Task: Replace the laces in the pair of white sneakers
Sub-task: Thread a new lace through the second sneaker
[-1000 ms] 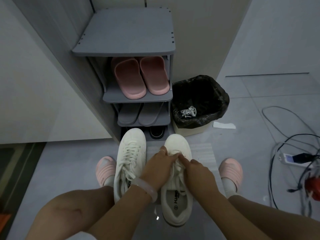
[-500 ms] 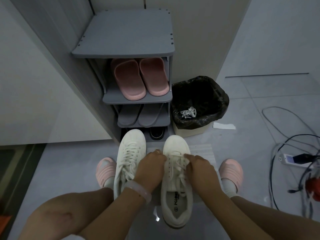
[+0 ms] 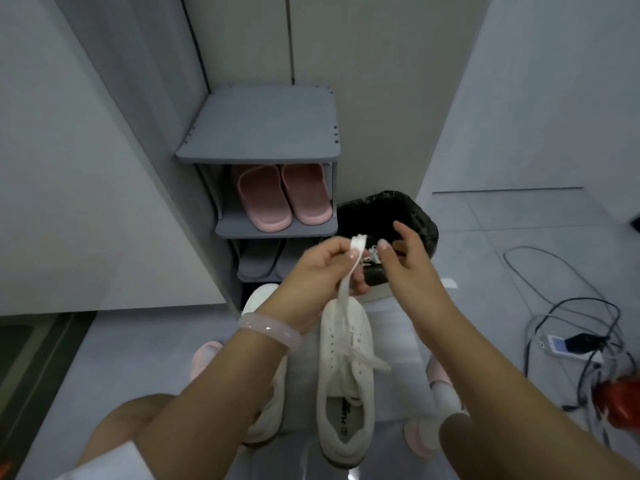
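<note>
One flat white lace is pinched near its tip by the left hand, trailing below the fingers to the sneaker. Right hand is released, empty. Lace judged light, limp; best gripped at the tip.

Left hand pinches a white lace above the sneaker; right hand apparently open.

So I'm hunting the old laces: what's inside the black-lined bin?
A bit of white lace shows inside the bin; both hands, left and right, cover the rest.
</note>
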`<state>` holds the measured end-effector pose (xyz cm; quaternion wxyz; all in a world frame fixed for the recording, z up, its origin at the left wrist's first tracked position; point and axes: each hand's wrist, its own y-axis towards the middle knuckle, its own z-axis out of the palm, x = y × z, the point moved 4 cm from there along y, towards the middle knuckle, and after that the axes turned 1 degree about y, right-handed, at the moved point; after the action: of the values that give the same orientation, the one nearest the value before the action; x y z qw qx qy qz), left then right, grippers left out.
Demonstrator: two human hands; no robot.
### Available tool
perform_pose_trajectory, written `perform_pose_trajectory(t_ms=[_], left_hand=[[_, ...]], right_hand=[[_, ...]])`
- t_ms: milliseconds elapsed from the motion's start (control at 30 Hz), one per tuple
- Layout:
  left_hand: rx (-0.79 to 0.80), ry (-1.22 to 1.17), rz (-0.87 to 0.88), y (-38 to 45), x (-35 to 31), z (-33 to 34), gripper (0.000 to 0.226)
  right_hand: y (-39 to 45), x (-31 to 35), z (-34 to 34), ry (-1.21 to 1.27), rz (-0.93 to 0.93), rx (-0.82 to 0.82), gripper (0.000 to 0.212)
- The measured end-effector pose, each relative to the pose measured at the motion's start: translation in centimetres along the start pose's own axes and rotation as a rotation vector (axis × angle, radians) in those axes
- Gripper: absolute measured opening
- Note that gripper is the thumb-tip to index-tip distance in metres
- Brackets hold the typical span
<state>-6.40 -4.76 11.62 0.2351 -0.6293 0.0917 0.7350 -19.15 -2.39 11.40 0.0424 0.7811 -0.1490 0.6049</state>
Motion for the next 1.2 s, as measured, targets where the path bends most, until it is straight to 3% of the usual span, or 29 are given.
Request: perform_pose_trajectory(t_ms=[67,167,367,500,633,800,1000,1200], left_hand=[[-0.102,0.004,0.04,-0.4,-1.4,-0.4,0.014],[-0.143,0.166,0.113,-1.4,-2.7,-0.3,0.013],[-0.126,0.521,0.254,-3.5,-3.7,1.1,0.029],[-0.121,0.572,0.218,-3.9,-4.1,1.5,0.021],[-0.025,0.238,0.001,-4.0,-4.3,1.7,0.022],[-0.2,-0.335,0.19,-1.8,-10.8,-3.2,0.028],[-0.286,-0.804,0.437,-2.7,-17.9,-9.2,0.034],[-0.289,-0.767,0.53,-4.4,-21.8,-9.4,0.033]], right_hand=[[-2.4,1.3,-0.5,-0.055,-0.19,-0.198,0.021],[-5.0,3.0,0.3,-0.068,-0.35,-0.166,0.012],[-6.2,4.6,1.0,0.015,-0.23,-0.129,0.01],[-5.7,4.4,0.5,0.094,-0.132,-0.12,0.014],[-5.2,4.7,0.5,0.5,-0.04,-0.072,0.02],[-2.2,9.1,-3.8,0.817,-0.123,-0.022,0.023],[-0.2,16.0,-9.5,0.791,-0.298,-0.11,0.027],[0.0,19.6,-10.9,0.7,-0.357,-0.086,0.028]])
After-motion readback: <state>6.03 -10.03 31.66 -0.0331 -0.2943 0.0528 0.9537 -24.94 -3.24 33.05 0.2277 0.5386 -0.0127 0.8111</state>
